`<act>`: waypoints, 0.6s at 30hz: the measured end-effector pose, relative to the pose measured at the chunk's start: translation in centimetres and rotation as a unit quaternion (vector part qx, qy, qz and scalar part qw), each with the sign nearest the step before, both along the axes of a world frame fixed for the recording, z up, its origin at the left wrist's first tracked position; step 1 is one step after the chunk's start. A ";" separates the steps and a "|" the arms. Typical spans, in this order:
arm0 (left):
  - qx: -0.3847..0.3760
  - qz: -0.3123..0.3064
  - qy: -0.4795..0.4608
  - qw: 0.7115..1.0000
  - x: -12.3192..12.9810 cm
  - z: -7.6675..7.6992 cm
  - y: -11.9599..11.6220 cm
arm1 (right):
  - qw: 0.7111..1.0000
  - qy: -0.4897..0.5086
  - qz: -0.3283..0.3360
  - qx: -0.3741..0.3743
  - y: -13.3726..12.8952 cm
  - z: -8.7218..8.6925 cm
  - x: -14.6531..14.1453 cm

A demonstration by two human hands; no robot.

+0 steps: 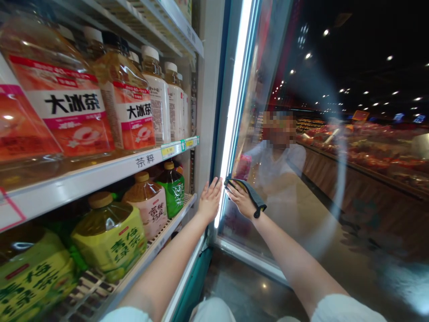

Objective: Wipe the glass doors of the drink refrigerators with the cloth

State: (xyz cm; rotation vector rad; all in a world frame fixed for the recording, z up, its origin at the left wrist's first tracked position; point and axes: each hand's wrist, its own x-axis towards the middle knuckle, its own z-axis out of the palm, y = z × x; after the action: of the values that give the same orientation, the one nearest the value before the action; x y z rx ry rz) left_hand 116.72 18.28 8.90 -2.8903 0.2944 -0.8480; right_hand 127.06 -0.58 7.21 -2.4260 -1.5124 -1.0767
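My left hand [209,200] lies with its fingers spread against the inner edge of the cooler's frame, beside the bright light strip [231,120]. To its right, my right hand [241,199] has a grey cloth [252,195] with a dark edge draped over its back and beside its fingers. That hand reaches the glass door [281,214] close to the light strip, its fingers extended and partly under the cloth. Nothing shows in my left hand.
Cooler shelves [100,179] on the left hold several large orange-labelled tea bottles [77,116] above and green-labelled bottles [112,235] below. A person's reflection [281,165] shows in the glass. Produce displays [385,152] stand beyond, above a shiny floor [231,277].
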 end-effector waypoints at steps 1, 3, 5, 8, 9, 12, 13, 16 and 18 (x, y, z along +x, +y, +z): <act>0.001 0.001 0.004 1.000 -0.1 0.0 -0.1 | 1.000 0.003 0.008 -0.016 -0.8 0.2 0.0; -0.001 0.003 0.009 1.000 -0.1 -0.1 -0.3 | 1.000 0.006 0.009 -0.022 -2.2 1.4 0.0; -0.005 0.006 0.008 1.000 0.0 -0.1 -0.5 | 1.000 0.001 -0.017 0.006 -2.7 2.8 0.1; -0.013 0.009 0.000 1.000 0.2 -0.5 -0.8 | 0.995 -0.012 -0.069 0.072 -2.0 2.4 -0.2; -0.015 0.011 -0.003 1.000 0.2 -0.6 -0.9 | 0.994 -0.014 -0.075 0.083 -1.6 1.5 -0.3; -0.020 0.012 -0.012 1.000 0.1 -1.3 -1.1 | 0.997 -0.010 -0.051 0.062 -0.8 -1.2 -0.8; -0.022 0.012 -0.012 1.000 0.0 -1.4 -1.2 | 0.998 -0.009 -0.035 0.043 -1.0 -1.6 -0.9; -0.031 0.012 -0.003 0.999 -0.1 -1.7 -1.8 | 1.000 -0.010 -0.016 0.014 -3.3 -0.2 -1.2; -0.037 0.011 0.000 0.999 0.0 -1.7 -2.4 | 0.998 -0.014 -0.053 0.041 -6.2 1.6 -1.5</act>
State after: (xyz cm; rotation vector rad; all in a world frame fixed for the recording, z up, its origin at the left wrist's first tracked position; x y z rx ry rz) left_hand 116.69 15.84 7.25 -2.9561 0.2344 -0.8720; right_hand 125.52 -6.77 8.85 -2.4690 -1.3325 -1.1733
